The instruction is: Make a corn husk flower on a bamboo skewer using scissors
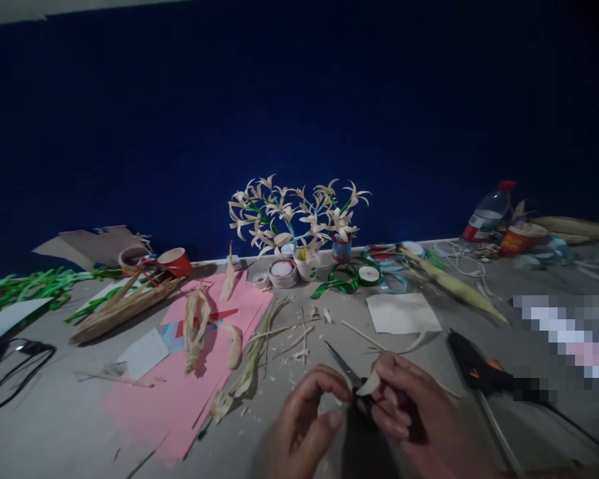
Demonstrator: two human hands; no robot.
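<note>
Between the thumb and fingers of my right hand (404,399) is a small pale husk strip (368,384), curved like a petal. My left hand (312,416) is beside it, thumb and forefinger apart and nothing visible between them. A pair of scissors (343,359) points away from me, blades forward, with its dark handles partly behind the husk strip and my fingers. Whether my right hand touches the scissors I cannot tell. Beyond my hands, husk scraps and thin stalks (304,339) lie on the grey table (274,426).
Husk flowers on stems (289,213) stand in a cup (307,266) at the back. Pink paper sheets (150,412) and dried husks (196,332) lie left. A black glue gun (472,366) with a cable is right. Green ribbon (337,279) and a plastic bottle (489,213) are farther back.
</note>
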